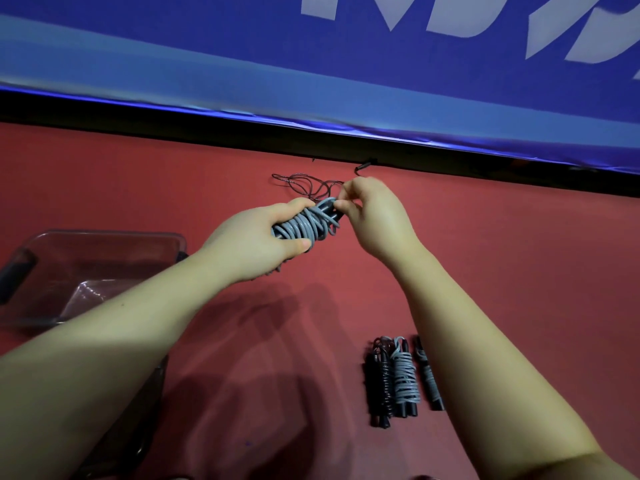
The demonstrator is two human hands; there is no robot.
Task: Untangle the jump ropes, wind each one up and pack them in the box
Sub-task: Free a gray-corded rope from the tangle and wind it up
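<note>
Bundles of wound rope lie nearest, beside the right forearm and well short of both hands. The clear plastic box sits under the left forearm, so the left hand is the nearer one to it. The left hand clenches the grey jump rope, coiled over black handles, its long axis slanting up toward the right hand. The right hand pinches the cord at the far end, probably securing the last turn. Just beyond the hands, a thin dark rope lies loose and looped on the red floor.
</note>
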